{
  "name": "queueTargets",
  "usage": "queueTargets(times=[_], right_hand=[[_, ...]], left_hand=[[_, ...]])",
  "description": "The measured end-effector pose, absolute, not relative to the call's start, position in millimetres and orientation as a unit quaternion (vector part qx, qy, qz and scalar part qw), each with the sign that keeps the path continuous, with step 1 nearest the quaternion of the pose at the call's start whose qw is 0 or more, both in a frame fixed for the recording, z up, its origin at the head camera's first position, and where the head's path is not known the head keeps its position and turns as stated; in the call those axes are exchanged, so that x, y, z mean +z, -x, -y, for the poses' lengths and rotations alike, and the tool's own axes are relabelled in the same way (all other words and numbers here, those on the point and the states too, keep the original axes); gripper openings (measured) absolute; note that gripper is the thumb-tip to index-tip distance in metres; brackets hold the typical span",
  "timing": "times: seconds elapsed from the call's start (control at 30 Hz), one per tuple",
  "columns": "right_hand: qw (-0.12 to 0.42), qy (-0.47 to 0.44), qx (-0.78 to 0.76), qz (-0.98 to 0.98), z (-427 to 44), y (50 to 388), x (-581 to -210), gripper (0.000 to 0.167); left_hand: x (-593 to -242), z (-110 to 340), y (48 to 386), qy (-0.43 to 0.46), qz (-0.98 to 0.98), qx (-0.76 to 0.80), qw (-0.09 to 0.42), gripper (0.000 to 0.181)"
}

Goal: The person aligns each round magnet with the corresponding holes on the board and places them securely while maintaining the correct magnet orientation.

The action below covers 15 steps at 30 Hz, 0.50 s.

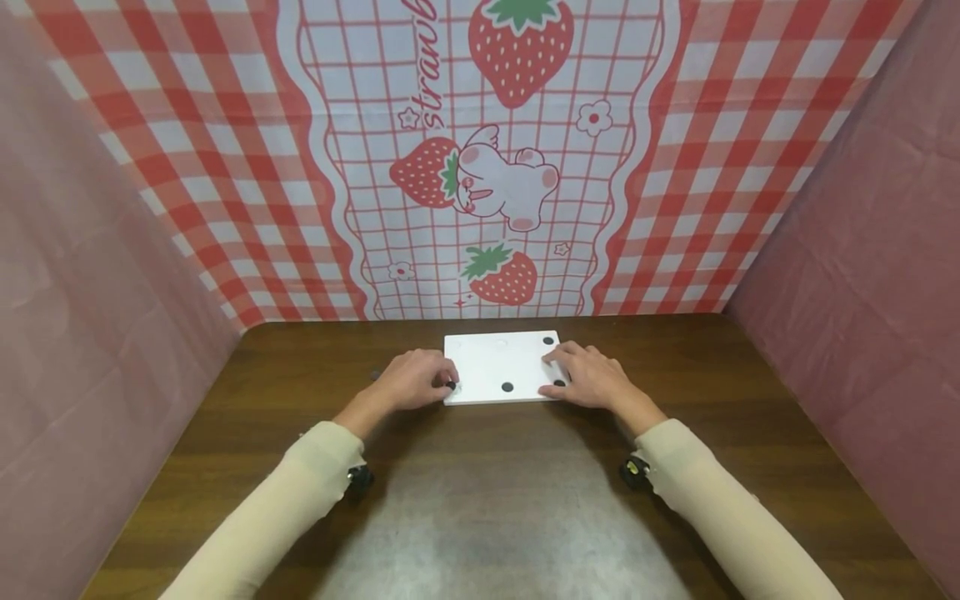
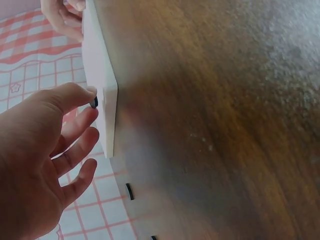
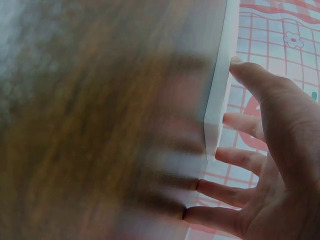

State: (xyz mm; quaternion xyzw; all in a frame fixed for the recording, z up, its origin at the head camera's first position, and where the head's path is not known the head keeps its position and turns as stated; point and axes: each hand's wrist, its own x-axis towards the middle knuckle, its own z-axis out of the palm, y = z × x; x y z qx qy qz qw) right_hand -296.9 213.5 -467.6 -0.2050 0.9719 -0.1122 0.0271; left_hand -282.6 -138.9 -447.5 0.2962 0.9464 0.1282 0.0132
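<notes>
Head view: left hand pinches black disc at white board near far edge of table, right hand spread-fingered; likely placing, next calls for release.

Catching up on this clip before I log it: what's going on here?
A person's left hand pinches a small black disc at the near left corner of a white board, while the right hand rests at its right end. Three other discs lie on the board; more dark pieces lie on the table, to the left.
</notes>
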Motion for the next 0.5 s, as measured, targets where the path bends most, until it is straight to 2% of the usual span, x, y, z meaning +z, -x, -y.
queueTargets(times=[0.23, 0.5], right_hand=[[0.029, 0.204, -0.11, -0.972, -213.7, 296.3, -467.3, 0.07], [0.028, 0.203, -0.112, -0.972, -213.0, 296.5, -467.5, 0.071]], left_hand=[[-450.3, 135.4, 283.9, -0.312, -0.943, 0.115, -0.001, 0.013], [-451.4, 130.8, 283.6, -0.318, -0.943, 0.097, 0.007, 0.015]])
